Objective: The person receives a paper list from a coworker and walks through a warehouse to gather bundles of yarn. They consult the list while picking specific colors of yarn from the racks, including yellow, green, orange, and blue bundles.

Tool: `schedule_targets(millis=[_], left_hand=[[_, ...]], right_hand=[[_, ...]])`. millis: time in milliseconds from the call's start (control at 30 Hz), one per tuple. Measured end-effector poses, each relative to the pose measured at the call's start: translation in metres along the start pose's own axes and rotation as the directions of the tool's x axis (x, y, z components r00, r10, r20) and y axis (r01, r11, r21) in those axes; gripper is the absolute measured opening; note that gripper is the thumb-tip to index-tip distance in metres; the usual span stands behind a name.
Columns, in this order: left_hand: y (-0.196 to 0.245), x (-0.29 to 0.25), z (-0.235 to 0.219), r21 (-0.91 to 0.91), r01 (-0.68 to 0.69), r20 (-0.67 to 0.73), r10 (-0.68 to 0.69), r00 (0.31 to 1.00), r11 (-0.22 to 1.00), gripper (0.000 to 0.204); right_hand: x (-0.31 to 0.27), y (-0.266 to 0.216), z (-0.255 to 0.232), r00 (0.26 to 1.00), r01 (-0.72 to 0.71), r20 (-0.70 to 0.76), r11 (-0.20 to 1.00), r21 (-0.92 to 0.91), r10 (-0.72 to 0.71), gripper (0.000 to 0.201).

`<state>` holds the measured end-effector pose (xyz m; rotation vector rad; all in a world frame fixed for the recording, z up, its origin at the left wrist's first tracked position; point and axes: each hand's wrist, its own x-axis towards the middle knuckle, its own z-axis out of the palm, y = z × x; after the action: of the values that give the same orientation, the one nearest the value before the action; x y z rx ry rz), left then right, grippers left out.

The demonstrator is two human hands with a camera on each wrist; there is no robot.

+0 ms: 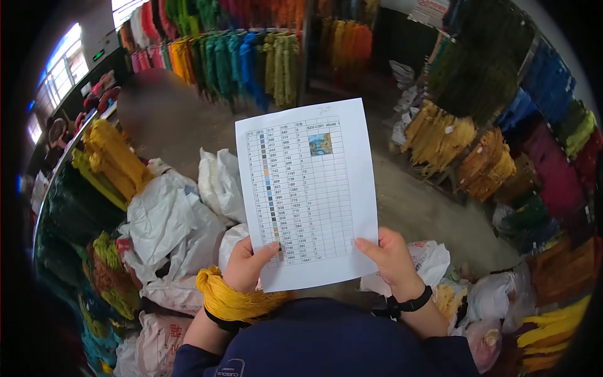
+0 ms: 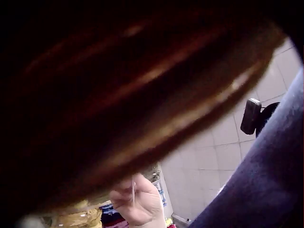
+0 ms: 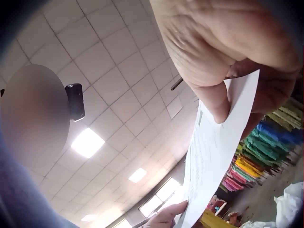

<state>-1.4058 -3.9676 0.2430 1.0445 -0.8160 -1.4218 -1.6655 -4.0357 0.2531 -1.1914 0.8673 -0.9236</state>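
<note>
Both hands hold up a white printed sheet [image 1: 308, 195], with a table of numbers, small colour squares and a small picture. The left hand [image 1: 249, 262] pinches its lower left edge, thumb on the printed face. Around the left wrist hangs a yellow thread skein [image 1: 229, 298]. At the lower right edge the right hand [image 1: 394, 261] pinches the sheet, thumb in front. The right wrist view shows the right hand [image 3: 228, 61] gripping the sheet [image 3: 213, 147] between thumb and fingers. In the left wrist view a dark blurred mass hides most of the scene.
Coloured skeins [image 1: 239, 66] hang on racks at the back. More yarn bundles [image 1: 436, 138] hang along the right side. White plastic bags [image 1: 166, 220] lie at the left, with others [image 1: 496, 295] at the lower right. Yellow bundles [image 1: 116, 157] rest at the left.
</note>
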Motion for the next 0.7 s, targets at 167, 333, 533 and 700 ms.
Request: schedule_targets(millis=[167, 333, 533, 700], left_hand=[[-0.005, 0.037, 0.046, 0.031, 0.063, 0.083, -0.065, 0.994, 0.998, 0.027], [-0.017, 0.077, 0.070, 0.101, 0.105, 0.153, -0.119, 0.981, 0.989, 0.025], [-0.026, 0.137, 0.088, 0.146, 0.117, 0.188, -0.143, 0.972, 0.982, 0.022], [-0.020, 0.204, 0.090, 0.124, 0.095, 0.218, -0.120, 0.969, 0.988, 0.022]], right_hand=[[-0.011, 0.001, -0.046, 0.993, 0.017, -0.118, 0.999, 0.030, -0.014, 0.020], [-0.009, 0.008, -0.078, 0.978, 0.036, -0.210, 0.996, 0.078, -0.019, 0.020], [0.018, -0.003, -0.110, 0.956, -0.014, -0.289, 0.995, 0.100, 0.043, 0.021], [0.078, -0.010, -0.129, 0.950, -0.003, -0.308, 0.994, 0.113, 0.038, 0.021]])
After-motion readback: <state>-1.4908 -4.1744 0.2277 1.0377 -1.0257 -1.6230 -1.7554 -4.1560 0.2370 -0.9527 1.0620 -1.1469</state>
